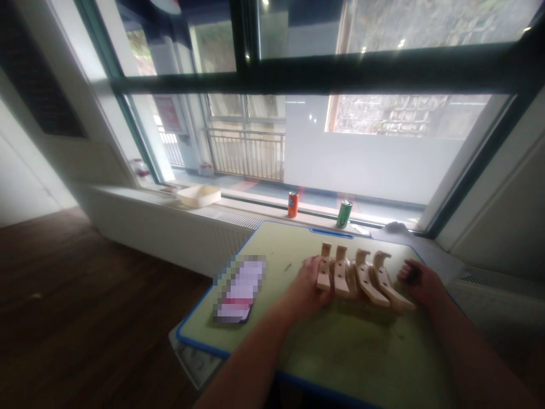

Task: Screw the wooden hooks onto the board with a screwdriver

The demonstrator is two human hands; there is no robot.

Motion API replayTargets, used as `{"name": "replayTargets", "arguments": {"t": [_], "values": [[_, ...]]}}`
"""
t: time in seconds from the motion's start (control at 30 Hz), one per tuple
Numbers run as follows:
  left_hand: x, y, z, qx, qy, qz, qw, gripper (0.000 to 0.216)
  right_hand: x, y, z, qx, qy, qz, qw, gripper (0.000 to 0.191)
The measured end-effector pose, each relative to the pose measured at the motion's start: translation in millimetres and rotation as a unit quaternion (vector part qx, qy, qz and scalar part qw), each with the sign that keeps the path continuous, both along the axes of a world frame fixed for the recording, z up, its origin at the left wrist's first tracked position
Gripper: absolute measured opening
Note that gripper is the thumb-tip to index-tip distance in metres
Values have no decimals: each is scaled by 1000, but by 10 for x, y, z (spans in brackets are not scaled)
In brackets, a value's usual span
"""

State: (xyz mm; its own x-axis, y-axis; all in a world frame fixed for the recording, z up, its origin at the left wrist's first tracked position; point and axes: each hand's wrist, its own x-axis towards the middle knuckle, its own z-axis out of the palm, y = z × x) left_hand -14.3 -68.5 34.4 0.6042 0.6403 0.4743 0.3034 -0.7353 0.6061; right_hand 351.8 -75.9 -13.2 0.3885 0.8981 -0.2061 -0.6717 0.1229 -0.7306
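Several pale wooden hook-shaped pieces (361,275) stand side by side in a row on a green table with a blue rim (204,343). My left hand (309,281) presses against the left end of the row, fingers curled on the first piece. My right hand (419,281) rests at the right end, fingers closed around a small dark thing (412,275) I cannot make out.
A blurred flat object (240,288) lies on the table's left side. On the window sill behind stand an orange can (292,204) and a green can (344,214); a shallow cream tray (198,195) sits further left. Dark wooden floor lies to the left.
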Motion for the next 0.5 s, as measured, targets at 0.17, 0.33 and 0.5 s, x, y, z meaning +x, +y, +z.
{"name": "replayTargets", "arguments": {"t": [0.17,0.33,0.5], "values": [[-306,83,30,-30,84,-1,996,109,30,19,-45,-9,8,25,1000,25],[-495,426,35,-118,155,223,955,42,14,41,-55,-8,5,26,1000,22],[-290,739,-69,-145,200,305,920,15,14,38,-67,-8,5,-24,1000,12]]}}
